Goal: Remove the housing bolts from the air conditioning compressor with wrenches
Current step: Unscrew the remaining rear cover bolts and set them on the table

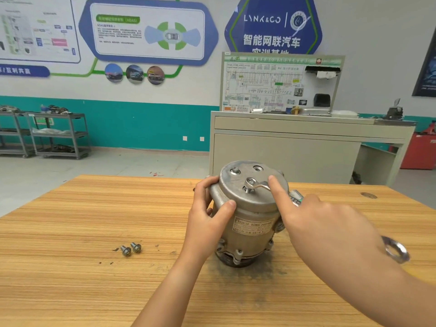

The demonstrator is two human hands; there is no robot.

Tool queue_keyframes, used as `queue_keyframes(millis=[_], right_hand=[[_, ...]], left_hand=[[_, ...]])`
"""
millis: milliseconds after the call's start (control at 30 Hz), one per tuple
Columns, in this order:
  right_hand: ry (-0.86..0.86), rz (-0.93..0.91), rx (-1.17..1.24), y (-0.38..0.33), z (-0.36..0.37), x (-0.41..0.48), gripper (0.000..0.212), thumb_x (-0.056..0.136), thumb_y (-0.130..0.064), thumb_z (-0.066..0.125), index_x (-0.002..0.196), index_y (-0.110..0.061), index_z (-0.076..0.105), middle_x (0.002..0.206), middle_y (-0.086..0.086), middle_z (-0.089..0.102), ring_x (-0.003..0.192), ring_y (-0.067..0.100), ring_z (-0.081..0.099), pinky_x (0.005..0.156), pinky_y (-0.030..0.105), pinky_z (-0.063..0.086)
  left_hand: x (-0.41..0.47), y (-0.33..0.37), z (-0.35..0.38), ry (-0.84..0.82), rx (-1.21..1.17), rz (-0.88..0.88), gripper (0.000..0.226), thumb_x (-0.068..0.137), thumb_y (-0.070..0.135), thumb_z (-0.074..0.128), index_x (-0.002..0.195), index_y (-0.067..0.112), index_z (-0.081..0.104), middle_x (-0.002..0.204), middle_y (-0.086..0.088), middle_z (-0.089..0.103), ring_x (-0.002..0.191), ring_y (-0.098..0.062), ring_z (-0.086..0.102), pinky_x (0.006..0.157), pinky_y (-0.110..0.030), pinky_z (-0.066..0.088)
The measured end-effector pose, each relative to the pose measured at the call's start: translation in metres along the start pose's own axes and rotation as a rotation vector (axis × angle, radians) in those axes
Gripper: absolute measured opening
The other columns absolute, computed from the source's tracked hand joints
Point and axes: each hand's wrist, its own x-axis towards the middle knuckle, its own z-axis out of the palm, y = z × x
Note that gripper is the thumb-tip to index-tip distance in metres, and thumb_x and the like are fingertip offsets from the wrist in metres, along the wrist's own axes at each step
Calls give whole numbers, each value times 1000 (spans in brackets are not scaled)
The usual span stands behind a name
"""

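The grey air conditioning compressor (245,223) stands upright on the wooden table (70,232). My left hand (210,208) grips the left rim of its top cover, thumb on the front. A silver wrench (256,185) sits with its ring end over a bolt near the middle of the cover. My right hand (325,223) holds the wrench's shank, index finger stretched along it. The wrench's other ring end (396,250) sticks out by my wrist. Another bolt (235,171) stands at the cover's far left beside an empty hole (257,168). Two loose bolts (131,249) lie on the table to the left.
A beige cabinet bench (295,147) with a wiring display board (280,83) stands behind the table. Grey shelf trolleys (59,135) line the far left wall. A red cabinet (422,152) is at the far right.
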Motion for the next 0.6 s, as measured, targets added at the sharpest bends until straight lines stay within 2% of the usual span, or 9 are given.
queue_keyframes(millis=[67,133,200,233,300,367,433,500,600], right_hand=[[224,25,43,4,18,-5,45,77,-10,48,120,-12,61,45,8,32,29,13,28,39,17,16],[419,9,116,20,37,3,35,83,-31,48,96,-9,72,43,6,44,26,19,39,37,16,19],[508,-72,170,35,48,19,37,89,-31,43,88,-9,73,49,5,51,34,23,48,34,22,30],[542,-138,200,44,55,29,38,90,-29,41,91,-8,73,55,6,55,41,24,53,39,26,38],[466,-229,236,58,62,52,43,91,-34,37,106,-10,70,80,12,65,67,27,63,67,43,50],[324,-212,215,61,59,76,50,91,-46,29,124,-22,58,120,12,58,109,28,56,97,61,28],[214,-229,158,60,58,101,50,92,-48,22,138,-34,38,142,1,39,130,18,36,107,56,9],[228,-325,193,49,60,122,44,97,-39,28,141,-32,32,143,-5,38,130,14,35,108,43,15],[293,-402,302,30,55,141,38,98,-24,38,135,-17,45,141,2,44,127,20,42,102,34,27]], left_hand=[[-1,1,-2,-9,-5,0,45,69,26,62,111,35,51,112,12,63,106,-3,59,88,-27,51],[-1,2,-5,-20,0,-2,46,68,26,63,112,34,51,115,8,63,109,-6,59,92,-31,49],[0,2,-8,-39,2,-12,47,68,26,63,112,34,51,116,6,62,109,-6,59,94,-31,49],[2,2,-10,-53,3,-17,46,68,26,62,112,35,51,115,7,62,107,-5,59,92,-28,50],[7,3,-13,-93,14,-27,44,68,27,61,110,37,51,112,10,61,100,1,60,85,-20,51],[13,3,-15,-138,28,-31,43,69,27,60,110,36,50,112,9,61,96,3,61,79,-15,49],[18,4,-14,-177,38,-38,43,70,27,60,112,36,50,115,7,61,97,2,61,77,-15,48],[21,4,-14,-202,36,-40,44,70,28,60,112,35,49,114,8,60,96,3,60,76,-14,48],[22,3,-16,-196,36,-38,51,63,40,63,112,37,49,114,10,59,97,2,60,76,-15,48]])
